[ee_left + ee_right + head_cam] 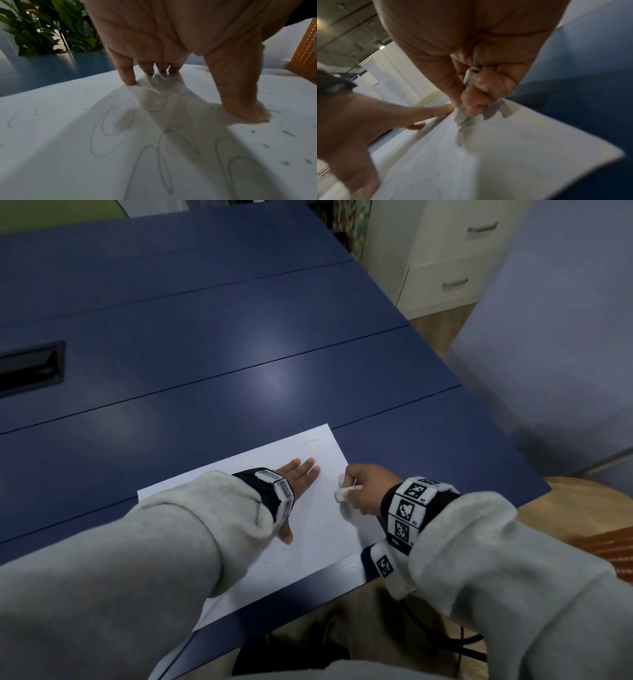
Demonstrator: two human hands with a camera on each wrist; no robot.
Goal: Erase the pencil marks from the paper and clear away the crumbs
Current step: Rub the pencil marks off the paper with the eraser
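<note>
Two hands work on one sheet of paper [308, 529] at the near edge of the blue table [205, 364]. The left hand [297, 478] lies flat, fingers straight, pressing the sheet down. The right hand [364, 491] pinches a small white eraser [342, 494] at the paper's right edge. Pencil loops [113, 129] and dark crumbs [289, 134] are on the sheet. Paper is thin, light and slides or creases easily, so hold it down close to the rubbing spot.
</note>
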